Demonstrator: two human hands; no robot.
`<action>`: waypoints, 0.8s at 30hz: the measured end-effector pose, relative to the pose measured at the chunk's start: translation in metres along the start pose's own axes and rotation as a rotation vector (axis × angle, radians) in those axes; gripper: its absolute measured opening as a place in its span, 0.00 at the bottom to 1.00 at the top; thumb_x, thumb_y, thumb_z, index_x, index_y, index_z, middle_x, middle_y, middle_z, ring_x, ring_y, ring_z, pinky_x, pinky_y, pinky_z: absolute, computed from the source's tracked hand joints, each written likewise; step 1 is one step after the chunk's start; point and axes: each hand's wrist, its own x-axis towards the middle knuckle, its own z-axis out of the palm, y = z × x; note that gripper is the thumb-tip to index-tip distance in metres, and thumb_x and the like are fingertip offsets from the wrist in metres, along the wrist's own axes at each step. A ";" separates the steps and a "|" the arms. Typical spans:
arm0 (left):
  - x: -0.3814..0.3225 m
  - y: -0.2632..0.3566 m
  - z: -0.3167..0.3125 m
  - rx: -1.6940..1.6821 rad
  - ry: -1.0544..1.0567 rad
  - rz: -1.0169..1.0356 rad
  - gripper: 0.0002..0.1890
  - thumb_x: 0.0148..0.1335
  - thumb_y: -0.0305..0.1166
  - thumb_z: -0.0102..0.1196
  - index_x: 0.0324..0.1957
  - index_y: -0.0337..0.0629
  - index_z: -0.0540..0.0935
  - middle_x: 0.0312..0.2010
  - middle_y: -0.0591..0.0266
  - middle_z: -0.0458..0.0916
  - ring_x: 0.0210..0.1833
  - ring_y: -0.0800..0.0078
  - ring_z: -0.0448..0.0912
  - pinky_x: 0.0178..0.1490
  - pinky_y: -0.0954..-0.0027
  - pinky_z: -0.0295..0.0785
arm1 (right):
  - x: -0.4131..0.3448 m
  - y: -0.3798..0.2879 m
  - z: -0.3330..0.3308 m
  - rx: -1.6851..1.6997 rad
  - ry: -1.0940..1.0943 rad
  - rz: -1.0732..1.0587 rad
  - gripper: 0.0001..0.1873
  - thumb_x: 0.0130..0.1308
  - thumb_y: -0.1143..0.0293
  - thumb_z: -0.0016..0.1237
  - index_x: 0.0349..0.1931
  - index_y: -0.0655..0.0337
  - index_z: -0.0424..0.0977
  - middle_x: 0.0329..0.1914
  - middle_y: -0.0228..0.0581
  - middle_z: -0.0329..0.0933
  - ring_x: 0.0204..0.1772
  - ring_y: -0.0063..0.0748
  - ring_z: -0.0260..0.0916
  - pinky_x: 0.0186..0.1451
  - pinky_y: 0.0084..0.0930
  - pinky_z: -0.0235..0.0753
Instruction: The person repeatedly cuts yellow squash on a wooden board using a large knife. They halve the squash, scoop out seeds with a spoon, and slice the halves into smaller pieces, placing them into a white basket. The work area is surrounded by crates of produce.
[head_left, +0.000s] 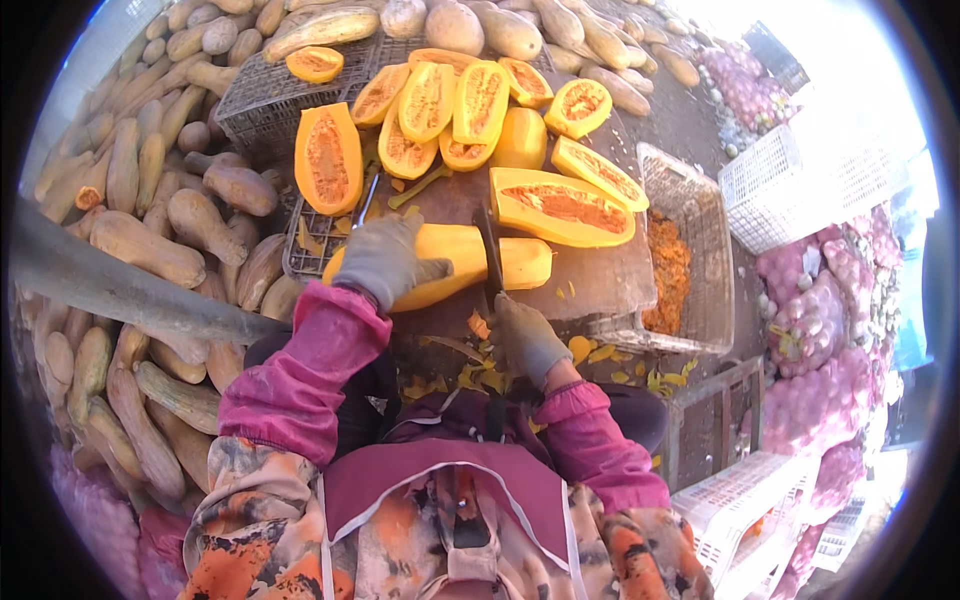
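A peeled orange squash lies crosswise on a worn board. My left hand, in a grey glove, grips its left part from above, thumb along the side. In my gloved right hand is a kitchen knife, its dark blade pointing away from me across the squash. To the right of the blade sits the squash's end piece; whether it is fully severed is hidden. A thin metal tool shows just beyond my left fingers. Halved squashes with seedy centres are stacked behind.
Unpeeled squashes are heaped at left, beside a grey metal bar. A plastic crate at right holds orange pulp. Peelings litter the ground. Farther right are net sacks and white crates.
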 end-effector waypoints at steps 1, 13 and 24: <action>0.005 -0.002 -0.004 -0.025 0.007 -0.021 0.50 0.54 0.64 0.66 0.72 0.43 0.69 0.64 0.43 0.76 0.67 0.48 0.74 0.71 0.56 0.67 | 0.002 0.003 -0.004 -0.101 -0.004 -0.061 0.19 0.75 0.49 0.44 0.43 0.57 0.71 0.23 0.32 0.67 0.20 0.27 0.65 0.24 0.31 0.71; 0.018 0.113 0.061 -0.279 0.268 0.322 0.39 0.59 0.50 0.67 0.67 0.39 0.72 0.63 0.45 0.75 0.65 0.49 0.75 0.68 0.55 0.71 | 0.008 0.060 -0.066 0.642 0.360 -0.544 0.06 0.74 0.65 0.52 0.38 0.56 0.73 0.27 0.28 0.73 0.24 0.22 0.69 0.23 0.23 0.69; 0.044 0.139 0.110 -0.946 0.212 0.221 0.27 0.68 0.32 0.59 0.68 0.39 0.73 0.65 0.50 0.76 0.65 0.60 0.75 0.69 0.63 0.69 | 0.045 0.047 -0.077 -0.229 0.645 -0.984 0.10 0.74 0.63 0.45 0.44 0.58 0.77 0.34 0.45 0.80 0.33 0.41 0.77 0.35 0.36 0.76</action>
